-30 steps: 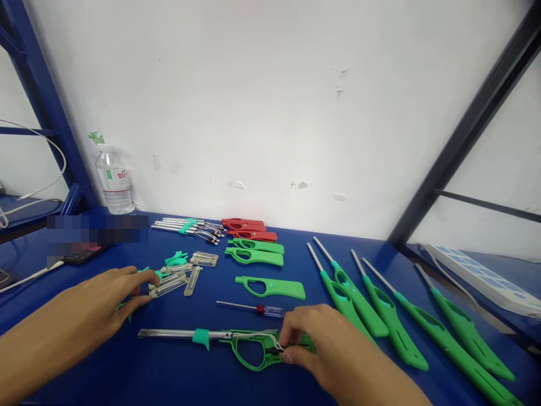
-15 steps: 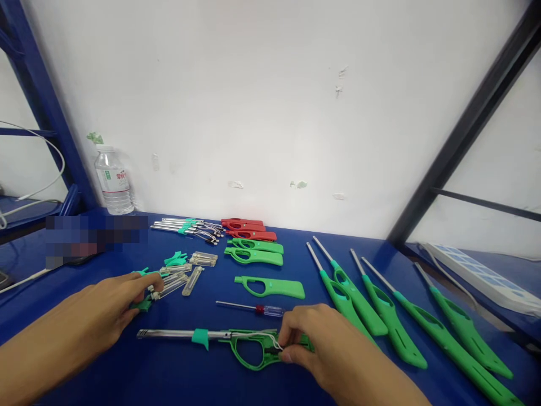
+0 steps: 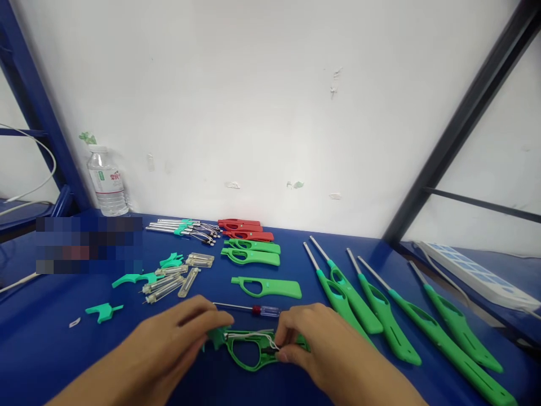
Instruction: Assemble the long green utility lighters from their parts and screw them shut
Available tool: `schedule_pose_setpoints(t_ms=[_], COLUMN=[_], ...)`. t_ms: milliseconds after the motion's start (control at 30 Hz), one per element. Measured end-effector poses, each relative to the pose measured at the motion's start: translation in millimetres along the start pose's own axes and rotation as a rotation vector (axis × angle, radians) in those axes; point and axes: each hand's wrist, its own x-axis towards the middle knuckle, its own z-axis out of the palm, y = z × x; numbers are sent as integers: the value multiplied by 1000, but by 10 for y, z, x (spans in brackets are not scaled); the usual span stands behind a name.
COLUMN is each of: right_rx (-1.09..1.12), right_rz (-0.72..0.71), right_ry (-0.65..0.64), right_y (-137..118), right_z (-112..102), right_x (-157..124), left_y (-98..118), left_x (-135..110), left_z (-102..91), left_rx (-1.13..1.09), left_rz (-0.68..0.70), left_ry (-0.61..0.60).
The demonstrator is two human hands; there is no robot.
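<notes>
An open green lighter half-shell with white wires inside lies on the blue table near the front edge. My right hand pinches its rear end at the wires. My left hand has its fingers closed over the teal collar and metal tube at the shell's front; a teal part shows by its fingertips. A small screwdriver with a red and clear handle lies just behind both hands.
Several finished green lighters lie at the right. Green shells, red shells, metal tubes, clear fuel tanks and teal triggers lie behind and left. A water bottle stands at the back left.
My left hand left the clear tanks and teal triggers at the left and moved right onto the front of the lighter shell. My right hand stayed put.
</notes>
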Motion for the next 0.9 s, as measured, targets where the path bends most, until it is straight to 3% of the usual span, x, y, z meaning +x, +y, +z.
schedule_pose_setpoints(t_ms=[233,500,667,900], right_rx=[-11,62,70,34], right_rz=[10,-34,-34,-48], right_ry=[11,15,29,12], right_y=[-12,28,40,14], right_z=[13,22,27,10], right_x=[-27,-14,-5,-6], left_y=[244,170,178,181], left_x=[136,79,161,148], left_z=[278,456,508,546], left_rx=[-115,-176,-192,-72], left_rz=[125,40,60,111], left_ry=[98,37,164,211])
